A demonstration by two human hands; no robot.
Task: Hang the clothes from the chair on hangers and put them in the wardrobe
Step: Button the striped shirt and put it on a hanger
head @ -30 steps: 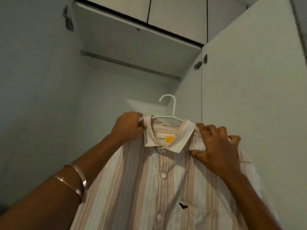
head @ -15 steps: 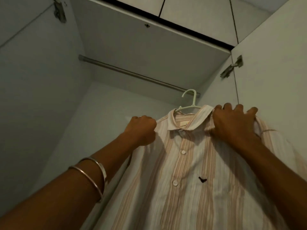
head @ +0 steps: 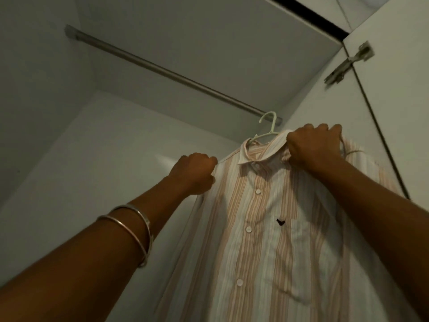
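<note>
One shirt was already put on a white hanger, so that part was done. It was held up inside the wardrobe, close under the rail. The left hand was curled tight on the shirt's shoulder, and the right hand was curled round the other shoulder by the collar. The hook was seen next to the rail's right end (it could not be told if it was on yet). Other clothes and the chair were not seen, so what was left could not be told.
</note>
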